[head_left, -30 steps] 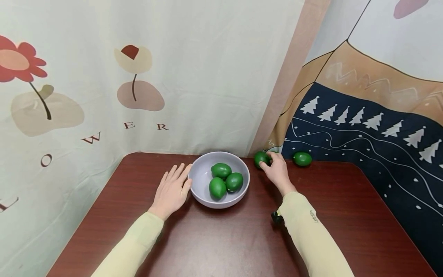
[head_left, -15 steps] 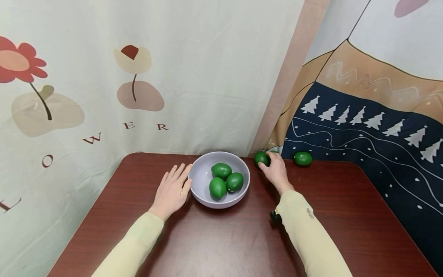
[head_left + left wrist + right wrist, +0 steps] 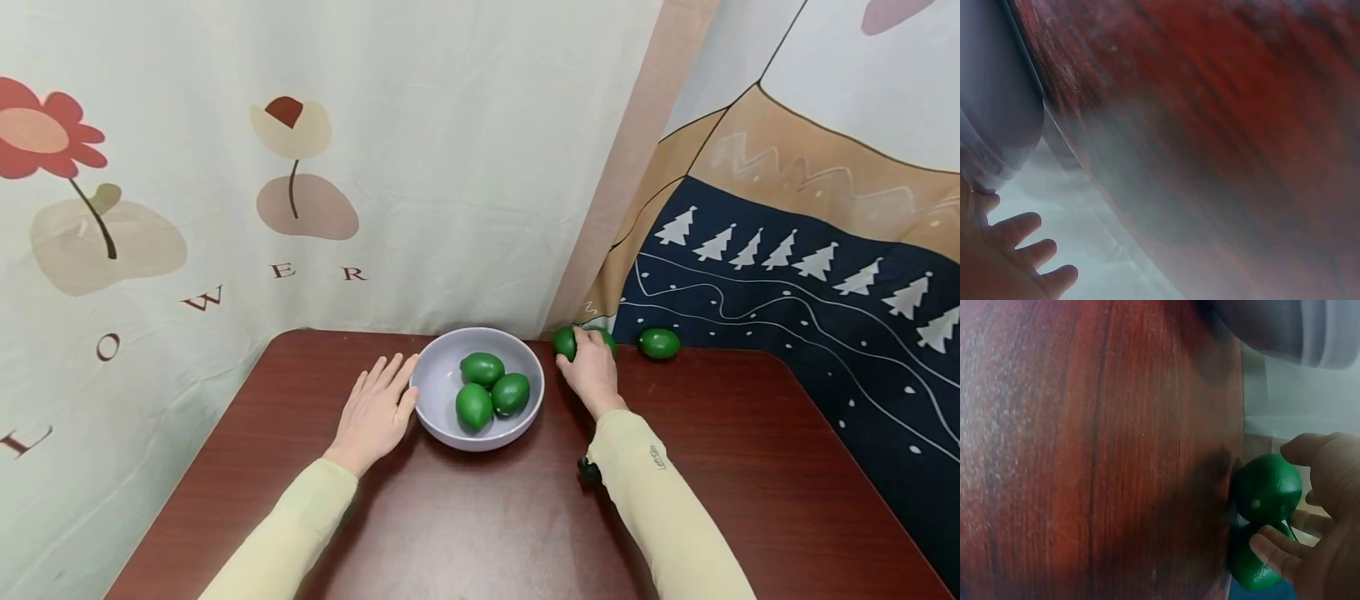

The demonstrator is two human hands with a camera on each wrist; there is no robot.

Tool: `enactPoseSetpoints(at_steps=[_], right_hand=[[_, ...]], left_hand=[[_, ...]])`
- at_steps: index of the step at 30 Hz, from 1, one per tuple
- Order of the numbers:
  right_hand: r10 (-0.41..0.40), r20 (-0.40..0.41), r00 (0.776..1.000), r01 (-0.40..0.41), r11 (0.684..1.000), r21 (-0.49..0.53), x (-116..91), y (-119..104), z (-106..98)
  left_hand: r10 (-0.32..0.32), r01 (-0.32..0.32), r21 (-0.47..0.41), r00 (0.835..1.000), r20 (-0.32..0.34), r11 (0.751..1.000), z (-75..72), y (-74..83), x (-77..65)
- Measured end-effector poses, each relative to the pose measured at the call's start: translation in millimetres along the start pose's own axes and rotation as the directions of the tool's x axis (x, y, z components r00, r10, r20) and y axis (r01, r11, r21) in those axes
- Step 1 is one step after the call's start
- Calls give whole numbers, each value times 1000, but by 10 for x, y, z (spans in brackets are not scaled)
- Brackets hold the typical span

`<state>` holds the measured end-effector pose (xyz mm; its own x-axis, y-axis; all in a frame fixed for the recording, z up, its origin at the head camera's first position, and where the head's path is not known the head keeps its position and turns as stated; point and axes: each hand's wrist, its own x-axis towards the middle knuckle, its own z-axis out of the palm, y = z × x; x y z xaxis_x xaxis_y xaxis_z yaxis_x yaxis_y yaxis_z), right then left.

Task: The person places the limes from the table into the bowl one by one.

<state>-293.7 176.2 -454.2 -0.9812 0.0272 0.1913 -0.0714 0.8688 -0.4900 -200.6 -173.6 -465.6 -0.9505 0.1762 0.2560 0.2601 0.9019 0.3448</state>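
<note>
In the head view a lavender bowl (image 3: 437, 387) stands at the table's far side with three green limes (image 3: 474, 407) in it. Fingers spread, my left hand (image 3: 372, 415) touches the bowl's left rim. My right hand (image 3: 592, 372) is at a pair of limes right of the bowl. Its thumb and fingers curl round the left lime (image 3: 566, 342), with fingertips between the two. The other lime (image 3: 609, 340) is partly hidden behind the hand. Both limes sit side by side in the right wrist view, the nearer one (image 3: 1267, 487) between thumb and fingers.
Another lime (image 3: 659, 343) lies on the table farther right, near the back edge. The dark red wooden table (image 3: 480, 525) ends at a printed curtain (image 3: 465, 167) hanging right behind the bowl and limes.
My right hand and forearm have shifted slightly left, and the fingers have come in over the left lime, uncovering more of the lime behind. My left hand stays at the bowl.
</note>
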Motion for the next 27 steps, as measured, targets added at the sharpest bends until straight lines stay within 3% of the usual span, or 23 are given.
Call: enactPoseSetpoints(at_steps=[21, 27], right_hand=[[-38, 19, 999, 39, 998, -53, -15, -24, 65], [-47, 30, 998, 48, 999, -12, -30, -10, 82]], left_hand=[[-4, 4, -4, 1000, -1, 1000, -9, 4, -4], [-3, 3, -6, 1000, 4, 1000, -11, 7, -2]])
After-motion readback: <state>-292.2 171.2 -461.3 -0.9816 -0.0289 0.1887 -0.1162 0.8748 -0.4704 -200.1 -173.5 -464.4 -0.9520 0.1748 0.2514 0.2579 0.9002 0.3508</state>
